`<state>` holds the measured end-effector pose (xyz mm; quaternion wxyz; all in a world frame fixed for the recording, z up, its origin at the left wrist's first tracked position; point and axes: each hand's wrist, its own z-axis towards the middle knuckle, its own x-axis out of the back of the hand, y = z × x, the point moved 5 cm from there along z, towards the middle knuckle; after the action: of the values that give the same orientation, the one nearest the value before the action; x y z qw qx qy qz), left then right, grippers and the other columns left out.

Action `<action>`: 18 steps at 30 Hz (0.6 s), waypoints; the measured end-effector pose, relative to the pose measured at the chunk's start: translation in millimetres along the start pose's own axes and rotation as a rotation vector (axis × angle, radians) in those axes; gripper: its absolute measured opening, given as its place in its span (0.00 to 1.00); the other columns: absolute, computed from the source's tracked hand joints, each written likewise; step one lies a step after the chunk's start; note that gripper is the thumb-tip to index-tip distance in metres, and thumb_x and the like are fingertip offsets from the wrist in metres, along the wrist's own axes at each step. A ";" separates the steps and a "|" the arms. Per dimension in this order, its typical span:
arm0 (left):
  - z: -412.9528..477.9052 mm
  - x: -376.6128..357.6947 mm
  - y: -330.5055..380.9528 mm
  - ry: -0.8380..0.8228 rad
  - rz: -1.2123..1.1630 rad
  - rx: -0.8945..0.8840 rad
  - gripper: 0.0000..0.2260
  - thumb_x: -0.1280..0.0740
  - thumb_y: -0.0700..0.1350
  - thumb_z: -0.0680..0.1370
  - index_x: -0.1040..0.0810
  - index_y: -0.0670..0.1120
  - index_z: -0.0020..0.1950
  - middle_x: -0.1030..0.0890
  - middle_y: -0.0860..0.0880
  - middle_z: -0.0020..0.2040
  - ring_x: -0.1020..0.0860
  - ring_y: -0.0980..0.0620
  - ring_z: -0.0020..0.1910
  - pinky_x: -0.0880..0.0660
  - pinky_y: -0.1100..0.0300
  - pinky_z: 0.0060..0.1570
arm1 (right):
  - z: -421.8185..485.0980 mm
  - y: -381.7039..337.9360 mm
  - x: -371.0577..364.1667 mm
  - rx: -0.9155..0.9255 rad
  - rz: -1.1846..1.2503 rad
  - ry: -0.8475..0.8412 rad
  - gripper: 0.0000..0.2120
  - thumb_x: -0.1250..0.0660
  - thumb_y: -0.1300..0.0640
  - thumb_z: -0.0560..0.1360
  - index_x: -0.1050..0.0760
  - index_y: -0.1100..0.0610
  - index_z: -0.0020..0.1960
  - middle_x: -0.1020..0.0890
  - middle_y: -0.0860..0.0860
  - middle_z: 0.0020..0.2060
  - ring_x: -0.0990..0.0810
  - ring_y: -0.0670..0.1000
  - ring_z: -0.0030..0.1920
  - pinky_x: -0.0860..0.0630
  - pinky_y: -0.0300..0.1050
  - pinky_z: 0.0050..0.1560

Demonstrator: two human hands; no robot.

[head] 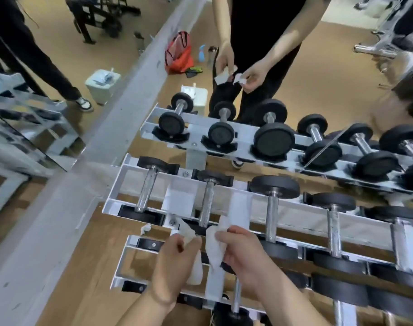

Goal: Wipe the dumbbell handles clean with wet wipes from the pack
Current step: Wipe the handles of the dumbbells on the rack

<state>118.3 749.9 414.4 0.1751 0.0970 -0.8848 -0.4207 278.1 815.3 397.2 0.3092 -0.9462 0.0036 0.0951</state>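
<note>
Dumbbell handles lay as a row of chrome bars across the white rack, running from nine o'clock off toward three, each capped by black weights. On the wooden floor just off the rack's near left corner, at about seven o'clock, sat a small wadded scrap. The person's left hand was down at six o'clock over the rack's lower tier. Its fingers were curled into a fist round a crumpled wipe, which poked out of the top toward twelve. Just beside it, at five o'clock, the right hand pinched a second wipe between thumb and curled fingers, and the sheet hung down between the two hands. Both wipes were in front of the second handle from the left, though I could not tell whether either touched it. The third handle, toward four o'clock, stood apart from both hands. Beyond, from twelve to two o'clock, a wall mirror showed the rack and the hands again.
</note>
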 end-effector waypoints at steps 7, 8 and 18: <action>28.5 -19.4 18.7 0.100 0.131 -0.087 0.23 0.39 0.61 0.82 0.21 0.42 0.44 0.16 0.42 0.42 0.17 0.41 0.48 0.22 0.48 0.49 | 28.1 -83.0 23.0 0.123 -0.217 0.204 0.09 0.28 0.54 0.79 0.25 0.56 0.54 0.19 0.61 0.53 0.19 0.60 0.52 0.21 0.61 0.59; 36.8 -15.9 19.9 0.140 0.182 -0.094 0.25 0.40 0.63 0.81 0.22 0.42 0.43 0.17 0.41 0.42 0.17 0.38 0.50 0.21 0.50 0.48 | 35.7 -90.4 22.1 0.135 -0.228 0.239 0.09 0.29 0.54 0.80 0.26 0.58 0.54 0.20 0.62 0.53 0.21 0.58 0.49 0.21 0.61 0.60; 117.2 -9.9 54.4 0.157 0.568 -0.158 0.11 0.39 0.42 0.84 0.28 0.44 0.41 0.25 0.49 0.37 0.21 0.44 0.41 0.33 0.60 0.41 | 116.7 -72.6 -34.7 0.030 -0.151 0.351 0.13 0.41 0.49 0.84 0.24 0.56 0.60 0.22 0.56 0.41 0.23 0.58 0.42 0.25 0.52 0.45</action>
<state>80.2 870.5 386.0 0.3604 -0.1359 -0.8248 -0.4140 228.0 940.6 353.7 0.3243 -0.9411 -0.0121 -0.0948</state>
